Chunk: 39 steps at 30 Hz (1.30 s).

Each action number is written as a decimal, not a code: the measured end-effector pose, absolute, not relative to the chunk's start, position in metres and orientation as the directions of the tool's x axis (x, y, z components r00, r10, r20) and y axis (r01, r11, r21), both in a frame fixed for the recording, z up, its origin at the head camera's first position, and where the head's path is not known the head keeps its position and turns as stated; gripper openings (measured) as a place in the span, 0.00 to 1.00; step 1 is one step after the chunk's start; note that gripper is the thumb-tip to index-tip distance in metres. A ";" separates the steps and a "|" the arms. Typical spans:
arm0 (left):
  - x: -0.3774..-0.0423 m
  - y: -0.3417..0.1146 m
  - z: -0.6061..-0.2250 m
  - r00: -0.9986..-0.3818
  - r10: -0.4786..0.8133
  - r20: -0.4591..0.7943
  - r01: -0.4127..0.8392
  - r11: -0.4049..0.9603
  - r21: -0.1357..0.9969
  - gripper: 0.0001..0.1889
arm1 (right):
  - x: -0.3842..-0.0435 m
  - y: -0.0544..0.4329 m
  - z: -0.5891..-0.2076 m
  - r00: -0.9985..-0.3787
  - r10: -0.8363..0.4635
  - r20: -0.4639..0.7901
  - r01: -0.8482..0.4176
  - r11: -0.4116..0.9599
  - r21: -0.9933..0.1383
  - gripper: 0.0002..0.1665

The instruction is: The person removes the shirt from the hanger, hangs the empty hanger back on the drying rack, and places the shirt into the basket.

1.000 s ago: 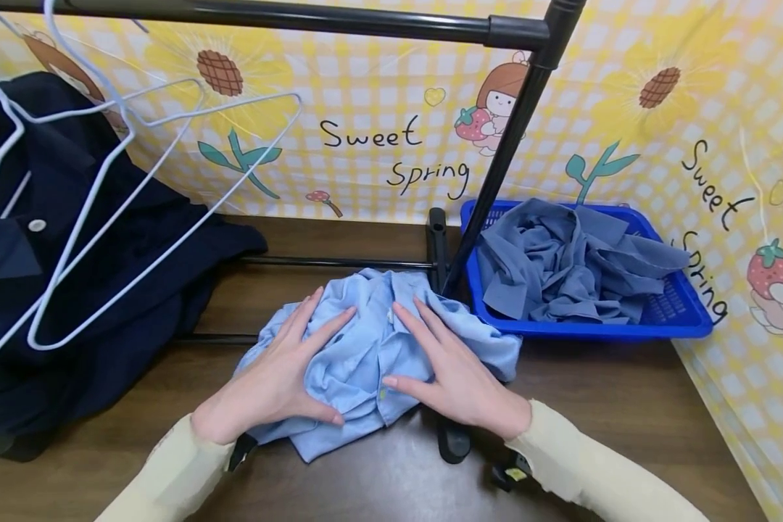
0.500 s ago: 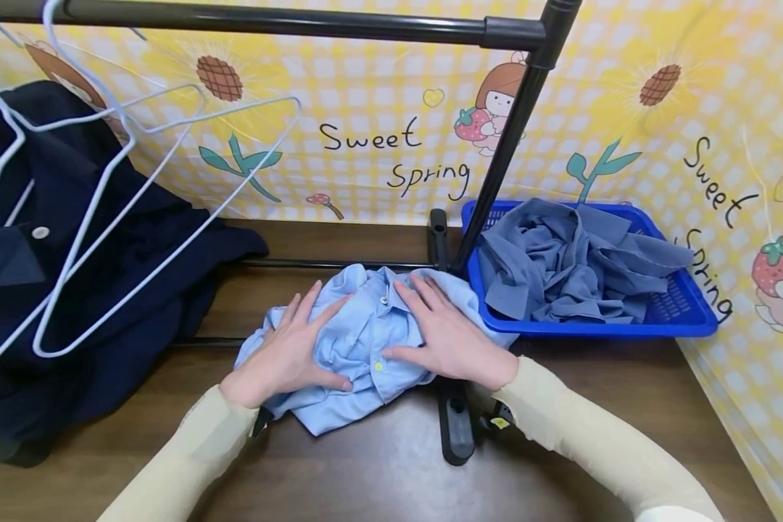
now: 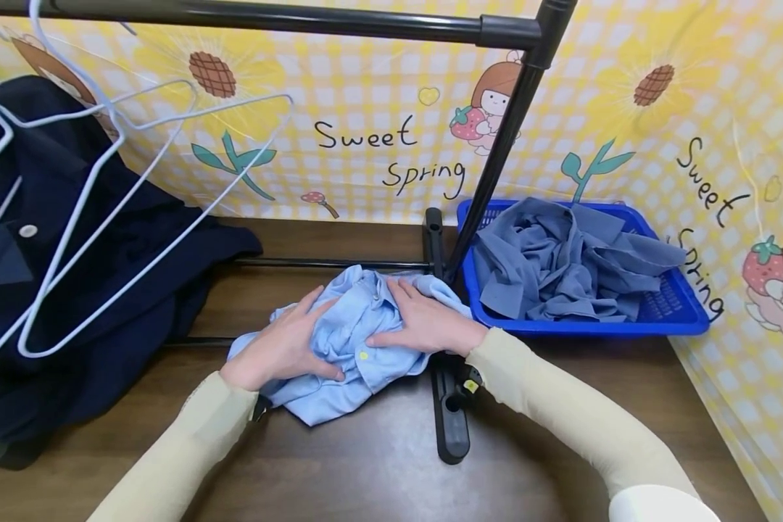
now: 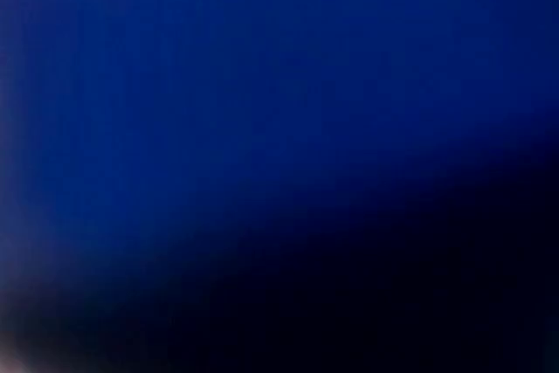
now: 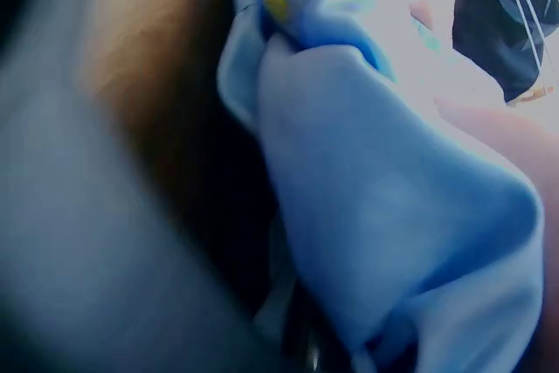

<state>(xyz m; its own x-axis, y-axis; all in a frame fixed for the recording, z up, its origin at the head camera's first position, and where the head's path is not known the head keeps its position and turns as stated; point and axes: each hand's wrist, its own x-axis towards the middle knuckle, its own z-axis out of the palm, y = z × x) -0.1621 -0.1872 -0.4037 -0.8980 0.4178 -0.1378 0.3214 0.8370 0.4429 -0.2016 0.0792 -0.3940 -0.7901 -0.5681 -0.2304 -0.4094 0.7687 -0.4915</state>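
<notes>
A light blue buttoned shirt (image 3: 349, 330) lies in a crumpled heap in the middle of the head view, over the rack's foot and lower bars. On its left side rests my left hand (image 3: 283, 348), thumb and fingers spread. My right hand (image 3: 424, 320) presses on the right side with its fingers extended. A yellow button shows between the hands. Folds of the same shirt (image 5: 384, 181) fill much of the right wrist view, beside the blurred table. The left wrist view is only dark blue blur, so the undersides of the hands stay hidden.
Right of the shirt stands a blue plastic basket (image 3: 581, 328) holding grey-blue cloth. A black garment rack (image 3: 505, 145) rises behind. White wire hangers (image 3: 150, 261) and dark navy clothing (image 3: 124, 304) are at the left. A patterned yellow sheet (image 3: 365, 87) covers the back.
Both hands have come closer together, the right one moving left. The shirt is bunched narrower, its right end drawn away from the basket and its front edge farther back, exposing more of the rack's foot.
</notes>
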 end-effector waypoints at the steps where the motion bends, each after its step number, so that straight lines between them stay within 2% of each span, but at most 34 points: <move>1: -0.163 -0.187 -0.404 -0.897 0.422 -0.135 0.326 0.834 0.445 0.63 | -0.203 0.078 -0.394 -0.783 -0.569 -0.251 -0.397 0.768 -0.502 0.69; 8: -0.164 -0.184 -0.407 -0.887 0.456 -0.075 0.368 0.796 0.481 0.50 | -0.208 0.075 -0.398 -0.744 -0.628 -0.231 -0.421 0.708 -0.567 0.63; 21: -0.165 -0.189 -0.409 -0.845 0.534 0.029 0.452 0.683 0.574 0.38 | -0.206 0.074 -0.404 -0.696 -0.715 -0.065 -0.499 0.547 -0.672 0.40; 24: -0.165 -0.190 -0.408 -0.831 0.550 0.079 0.485 0.649 0.586 0.34 | -0.205 0.072 -0.407 -0.706 -0.707 -0.031 -0.479 0.510 -0.714 0.33; 29: -0.164 -0.189 -0.406 -0.813 0.564 0.144 0.525 0.605 0.599 0.27 | -0.203 0.073 -0.412 -0.760 -0.650 0.019 -0.445 0.498 -0.744 0.25; 34: -0.165 -0.185 -0.400 -0.813 0.542 0.212 0.545 0.582 0.603 0.20 | -0.198 0.074 -0.409 -0.805 -0.585 0.101 -0.449 0.488 -0.749 0.22; 39: -0.163 -0.182 -0.394 -0.811 0.510 0.286 0.568 0.571 0.593 0.19 | -0.194 0.076 -0.402 -0.818 -0.544 0.189 -0.474 0.450 -0.757 0.20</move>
<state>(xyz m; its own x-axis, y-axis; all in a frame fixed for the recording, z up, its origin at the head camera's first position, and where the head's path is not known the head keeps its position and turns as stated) -0.1629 -0.1818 -0.3935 -0.8110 0.5102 0.2862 0.5682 0.5706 0.5930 -0.1943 0.0764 -0.4024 -0.8178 -0.5438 0.1885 -0.4736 0.4496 -0.7574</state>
